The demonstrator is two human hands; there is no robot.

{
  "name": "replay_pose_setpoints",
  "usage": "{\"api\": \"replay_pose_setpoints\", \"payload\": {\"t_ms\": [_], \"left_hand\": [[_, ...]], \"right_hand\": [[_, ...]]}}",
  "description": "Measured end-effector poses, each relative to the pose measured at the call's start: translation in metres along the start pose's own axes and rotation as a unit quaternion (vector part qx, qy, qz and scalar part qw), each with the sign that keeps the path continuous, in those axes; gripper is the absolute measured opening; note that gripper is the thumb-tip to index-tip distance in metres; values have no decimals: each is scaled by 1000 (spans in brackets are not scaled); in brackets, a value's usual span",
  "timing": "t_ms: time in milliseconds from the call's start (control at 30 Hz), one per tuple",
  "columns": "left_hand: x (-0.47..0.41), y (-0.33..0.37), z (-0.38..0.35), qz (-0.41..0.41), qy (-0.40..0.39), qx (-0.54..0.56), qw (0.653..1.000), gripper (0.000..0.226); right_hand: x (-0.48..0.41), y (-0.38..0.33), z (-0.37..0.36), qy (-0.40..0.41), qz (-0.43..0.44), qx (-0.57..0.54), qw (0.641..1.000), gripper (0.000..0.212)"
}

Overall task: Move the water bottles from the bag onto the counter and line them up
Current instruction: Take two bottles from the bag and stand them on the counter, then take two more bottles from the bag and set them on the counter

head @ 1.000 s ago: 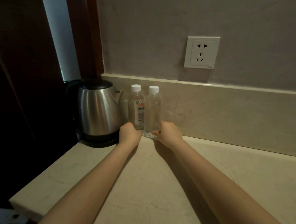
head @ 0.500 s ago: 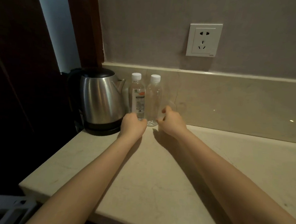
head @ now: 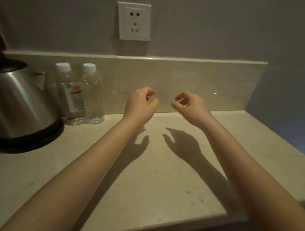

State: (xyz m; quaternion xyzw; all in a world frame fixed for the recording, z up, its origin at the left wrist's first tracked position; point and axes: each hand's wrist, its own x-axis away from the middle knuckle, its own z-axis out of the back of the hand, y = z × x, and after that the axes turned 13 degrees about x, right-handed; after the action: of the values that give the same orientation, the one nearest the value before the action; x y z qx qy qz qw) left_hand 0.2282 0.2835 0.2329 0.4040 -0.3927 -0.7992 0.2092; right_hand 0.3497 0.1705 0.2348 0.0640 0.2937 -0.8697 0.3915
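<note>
Two clear water bottles with white caps stand upright side by side against the backsplash. The left bottle (head: 70,95) carries an orange and white label; the right bottle (head: 93,95) shows no label and touches it. My left hand (head: 141,103) hovers above the counter (head: 143,178), to the right of the bottles and apart from them, fingers loosely curled and holding nothing. My right hand (head: 188,104) hangs level with it further right, fingers also curled and empty. No bag is in view.
A steel electric kettle (head: 19,104) on a black base stands at the far left, next to the labelled bottle. A white wall socket (head: 134,21) sits above the backsplash. The counter ends at the right, near the wall corner.
Both hands have let go of the bottles, lifted off the counter and moved right. The view has shifted right, so the kettle and bottles now lie at the left.
</note>
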Motion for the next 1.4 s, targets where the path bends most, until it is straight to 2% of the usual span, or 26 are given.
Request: {"api": "replay_pose_setpoints", "payload": {"t_ms": [200, 433, 767, 933, 1200, 1400], "left_hand": [[24, 55, -82, -28, -91, 59, 994, 28], [88, 143, -210, -69, -187, 78, 977, 38], [188, 250, -429, -103, -313, 73, 941, 37], [214, 274, -535, -61, -375, 101, 920, 36], [240, 273, -729, 2, -466, 120, 877, 37], [271, 314, -856, 21, -527, 109, 843, 36]], "right_hand": [[55, 80, 67, 56, -92, -17, 994, 29], [139, 208, 157, 122, -149, -28, 981, 27], [256, 422, 265, 109, -276, -7, 955, 30], [284, 515, 284, 121, -334, -14, 935, 25], [303, 678, 305, 71, -425, 44, 901, 30], [341, 787, 347, 44, -472, 67, 878, 34]]}}
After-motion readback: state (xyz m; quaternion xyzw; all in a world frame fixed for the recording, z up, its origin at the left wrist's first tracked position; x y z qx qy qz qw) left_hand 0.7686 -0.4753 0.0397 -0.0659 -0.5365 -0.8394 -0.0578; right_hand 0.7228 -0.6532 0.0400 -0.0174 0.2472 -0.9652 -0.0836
